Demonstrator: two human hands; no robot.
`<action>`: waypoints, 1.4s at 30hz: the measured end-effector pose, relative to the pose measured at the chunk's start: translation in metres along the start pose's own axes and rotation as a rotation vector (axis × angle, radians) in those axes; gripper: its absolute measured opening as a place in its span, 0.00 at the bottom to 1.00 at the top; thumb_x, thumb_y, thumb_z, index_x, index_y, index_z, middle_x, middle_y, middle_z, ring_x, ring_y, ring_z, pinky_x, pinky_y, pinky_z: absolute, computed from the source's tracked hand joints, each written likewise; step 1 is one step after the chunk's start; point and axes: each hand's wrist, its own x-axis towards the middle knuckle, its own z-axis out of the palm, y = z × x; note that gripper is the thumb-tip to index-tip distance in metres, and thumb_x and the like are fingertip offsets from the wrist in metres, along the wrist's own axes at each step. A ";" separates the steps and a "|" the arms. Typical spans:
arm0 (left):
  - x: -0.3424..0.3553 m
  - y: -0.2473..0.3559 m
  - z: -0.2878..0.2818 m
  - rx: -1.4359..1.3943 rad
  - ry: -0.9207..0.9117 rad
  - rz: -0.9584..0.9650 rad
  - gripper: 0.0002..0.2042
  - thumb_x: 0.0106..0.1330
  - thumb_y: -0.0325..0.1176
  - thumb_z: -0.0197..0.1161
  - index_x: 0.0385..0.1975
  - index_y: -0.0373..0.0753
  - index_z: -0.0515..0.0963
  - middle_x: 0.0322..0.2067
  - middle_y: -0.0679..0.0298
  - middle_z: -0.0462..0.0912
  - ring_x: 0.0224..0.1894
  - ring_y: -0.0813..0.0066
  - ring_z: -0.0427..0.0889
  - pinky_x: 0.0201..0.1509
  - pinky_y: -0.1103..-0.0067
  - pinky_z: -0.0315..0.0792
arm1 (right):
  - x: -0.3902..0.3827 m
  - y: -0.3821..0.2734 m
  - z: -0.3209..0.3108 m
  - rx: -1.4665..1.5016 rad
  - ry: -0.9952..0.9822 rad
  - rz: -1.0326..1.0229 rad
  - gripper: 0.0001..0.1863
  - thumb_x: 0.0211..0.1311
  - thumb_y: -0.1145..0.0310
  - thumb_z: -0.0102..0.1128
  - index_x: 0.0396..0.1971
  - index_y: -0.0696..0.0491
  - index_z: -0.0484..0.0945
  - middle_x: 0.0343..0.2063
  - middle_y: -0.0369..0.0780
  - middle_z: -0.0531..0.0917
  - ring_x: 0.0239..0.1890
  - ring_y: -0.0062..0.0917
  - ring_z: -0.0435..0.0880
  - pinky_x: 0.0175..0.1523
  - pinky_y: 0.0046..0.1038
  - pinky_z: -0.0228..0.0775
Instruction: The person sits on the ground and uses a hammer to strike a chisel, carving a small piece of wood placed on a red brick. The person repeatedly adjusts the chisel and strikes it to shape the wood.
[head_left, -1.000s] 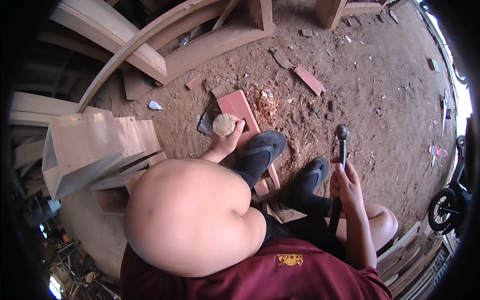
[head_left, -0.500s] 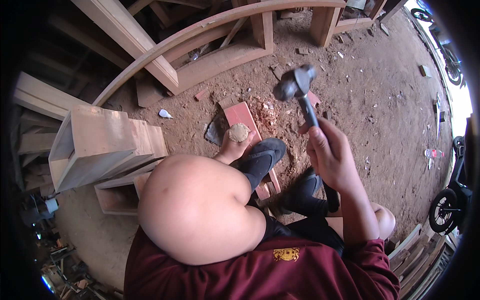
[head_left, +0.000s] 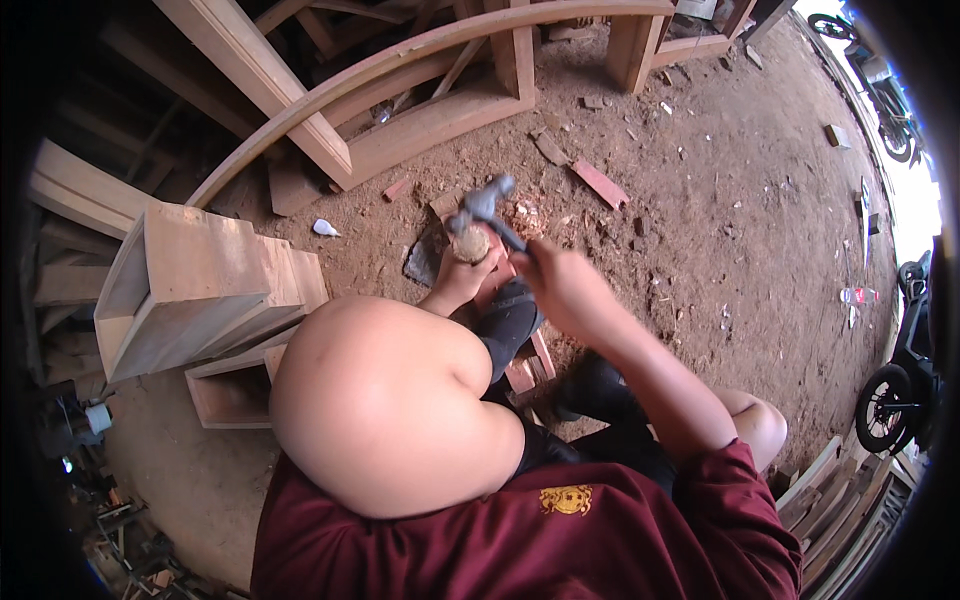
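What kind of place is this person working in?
Probably a woodworking shop with a dirt floor: large wooden frames at the upper left, what look like wood shavings on the ground, and a hammer in the person's right hand.

Hammer [head_left: 484,204] at a round handle [head_left: 470,243]
Right hand [head_left: 562,288] grips the hammer; left hand [head_left: 464,280] holds the handle over a red board [head_left: 488,292].

Hammer [head_left: 486,204] above board [head_left: 488,294], motorcycle [head_left: 912,372] far right
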 end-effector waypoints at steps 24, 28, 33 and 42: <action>0.008 -0.019 -0.032 -0.355 0.270 -0.085 0.03 0.65 0.26 0.58 0.29 0.36 0.73 0.25 0.66 0.77 0.30 0.82 0.75 0.38 0.81 0.71 | -0.044 0.049 -0.017 0.741 -0.102 0.338 0.17 0.71 0.64 0.47 0.55 0.55 0.69 0.18 0.30 0.69 0.18 0.13 0.68 0.23 0.18 0.60; 0.006 -0.011 -0.024 -0.310 0.086 -0.135 0.03 0.67 0.26 0.53 0.32 0.36 0.70 0.26 0.66 0.74 0.32 0.79 0.74 0.40 0.79 0.71 | -0.045 0.055 -0.023 1.040 0.011 0.416 0.20 0.74 0.59 0.41 0.61 0.50 0.64 0.15 0.29 0.64 0.14 0.13 0.63 0.20 0.18 0.59; 0.004 -0.011 -0.027 0.081 0.059 0.113 0.06 0.68 0.28 0.52 0.29 0.34 0.71 0.26 0.65 0.74 0.30 0.78 0.74 0.37 0.79 0.71 | -0.049 0.069 -0.012 1.153 0.086 0.548 0.21 0.75 0.57 0.39 0.61 0.50 0.63 0.14 0.27 0.58 0.13 0.12 0.58 0.19 0.17 0.55; 0.003 -0.018 -0.015 0.033 0.066 0.002 0.08 0.62 0.31 0.61 0.24 0.35 0.76 0.21 0.63 0.78 0.26 0.73 0.78 0.32 0.75 0.70 | -0.046 0.052 -0.016 0.973 0.053 0.448 0.21 0.75 0.58 0.38 0.59 0.54 0.64 0.14 0.29 0.60 0.12 0.13 0.59 0.17 0.18 0.56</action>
